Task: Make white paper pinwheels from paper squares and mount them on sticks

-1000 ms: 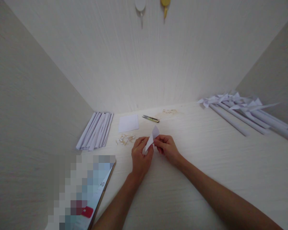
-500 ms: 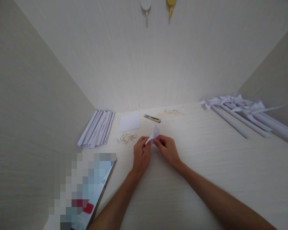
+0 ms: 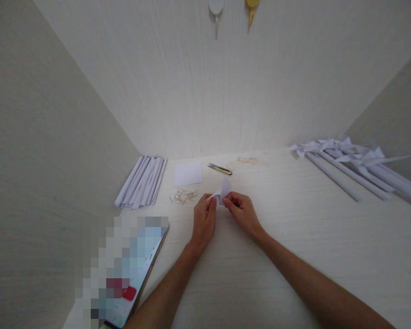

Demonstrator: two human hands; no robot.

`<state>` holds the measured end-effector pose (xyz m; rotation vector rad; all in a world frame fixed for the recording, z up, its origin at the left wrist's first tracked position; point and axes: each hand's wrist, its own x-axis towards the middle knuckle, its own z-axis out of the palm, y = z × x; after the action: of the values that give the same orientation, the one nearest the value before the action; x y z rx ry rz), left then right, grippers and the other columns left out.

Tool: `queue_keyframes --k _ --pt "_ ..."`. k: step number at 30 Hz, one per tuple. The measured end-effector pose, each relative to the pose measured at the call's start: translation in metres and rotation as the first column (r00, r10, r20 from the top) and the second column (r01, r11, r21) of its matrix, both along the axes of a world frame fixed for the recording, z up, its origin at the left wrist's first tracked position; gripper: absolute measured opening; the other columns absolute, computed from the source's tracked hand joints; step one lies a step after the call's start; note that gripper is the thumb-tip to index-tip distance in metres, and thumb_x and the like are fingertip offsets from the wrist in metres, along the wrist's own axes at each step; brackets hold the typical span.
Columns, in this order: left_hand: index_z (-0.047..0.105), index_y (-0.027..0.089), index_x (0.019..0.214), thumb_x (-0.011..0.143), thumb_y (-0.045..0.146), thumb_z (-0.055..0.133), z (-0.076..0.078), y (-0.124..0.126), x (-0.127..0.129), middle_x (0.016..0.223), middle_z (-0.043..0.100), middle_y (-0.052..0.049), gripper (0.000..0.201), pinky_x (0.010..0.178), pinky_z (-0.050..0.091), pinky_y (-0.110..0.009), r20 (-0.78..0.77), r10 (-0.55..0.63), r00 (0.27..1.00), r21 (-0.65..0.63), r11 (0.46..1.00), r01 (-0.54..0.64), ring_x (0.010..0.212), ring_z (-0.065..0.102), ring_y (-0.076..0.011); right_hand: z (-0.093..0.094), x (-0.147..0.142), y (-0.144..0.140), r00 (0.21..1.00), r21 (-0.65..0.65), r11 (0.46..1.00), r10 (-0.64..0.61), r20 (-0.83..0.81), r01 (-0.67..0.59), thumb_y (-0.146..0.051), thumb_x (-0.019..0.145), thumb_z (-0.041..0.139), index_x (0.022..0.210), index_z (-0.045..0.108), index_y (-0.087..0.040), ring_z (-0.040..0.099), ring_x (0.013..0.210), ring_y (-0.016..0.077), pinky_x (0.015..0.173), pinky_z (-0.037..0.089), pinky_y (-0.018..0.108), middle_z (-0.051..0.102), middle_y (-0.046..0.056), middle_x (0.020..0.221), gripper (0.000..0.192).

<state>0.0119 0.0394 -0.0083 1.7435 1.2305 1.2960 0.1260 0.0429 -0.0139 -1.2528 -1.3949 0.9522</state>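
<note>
A small folded piece of white paper (image 3: 223, 189) is pinched between both my hands just above the pale table (image 3: 294, 237). My left hand (image 3: 203, 220) grips its left end with the fingertips. The paper's right side is held by my right hand (image 3: 243, 212), thumb and forefinger closed on it. One pointed flap of the paper sticks up between the two hands. A flat white paper square (image 3: 187, 173) lies a short way beyond my left hand.
Small thread snips (image 3: 219, 169) lie behind the hands. A heap of little wooden bits (image 3: 182, 196) sits left of them. Rolled white paper tubes (image 3: 142, 181) are stacked at the left wall. Finished paper pinwheels on sticks (image 3: 354, 167) lie at right. A pixelated phone screen (image 3: 123, 269) stands near left.
The paper has been folded lower and smaller between my fingers, and both hands have drawn closer together. The view has shifted slightly to the left and down.
</note>
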Motion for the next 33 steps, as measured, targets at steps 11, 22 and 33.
queue_keyframes --k 11,22,33 --pt "0.054 0.015 0.064 0.081 0.023 0.036 0.0007 -0.0014 0.0008 0.069 0.05 0.0 0.026 0.06 0.034 -0.022 0.011 0.016 1.0 0.003 1.0 -0.016 0.066 0.045 -0.0111 0.0019 -0.0008 -0.0003 0.999 0.007 1.0 -0.027 0.027 0.027 -0.03 0.069 0.044 0.05 0.039 -0.018 0.031 0.046 0.009 0.045 0.025 0.022 0.035 -0.004 0.047 0.023" --pt "0.059 0.016 0.077 0.082 0.021 0.035 0.0024 -0.0044 -0.0003 0.077 0.053 -0.003 0.025 0.068 0.037 -0.025 -0.092 0.012 0.996 0.037 0.999 -0.009 0.074 0.049 -0.0133 0.0026 0.0002 -0.0009 0.999 -0.011 0.999 -0.032 0.029 0.032 -0.029 0.067 0.048 0.048 0.043 -0.017 0.033 0.042 0.0087 0.042 0.026 0.022 0.038 -0.004 0.043 0.022" --pt "0.059 0.015 0.078 0.082 0.021 0.035 0.002 -0.0037 0.0004 0.074 0.053 -0.003 0.025 0.066 0.037 -0.025 -0.13 0.027 0.991 0.032 0.999 -0.023 0.071 0.049 -0.0134 0.0036 -0.0012 -0.0038 0.978 0.062 0.989 -0.141 0.152 0.133 -0.028 0.068 0.049 0.05 0.044 -0.017 0.036 0.043 0.0093 0.043 0.028 0.022 0.042 -0.003 0.045 0.022"
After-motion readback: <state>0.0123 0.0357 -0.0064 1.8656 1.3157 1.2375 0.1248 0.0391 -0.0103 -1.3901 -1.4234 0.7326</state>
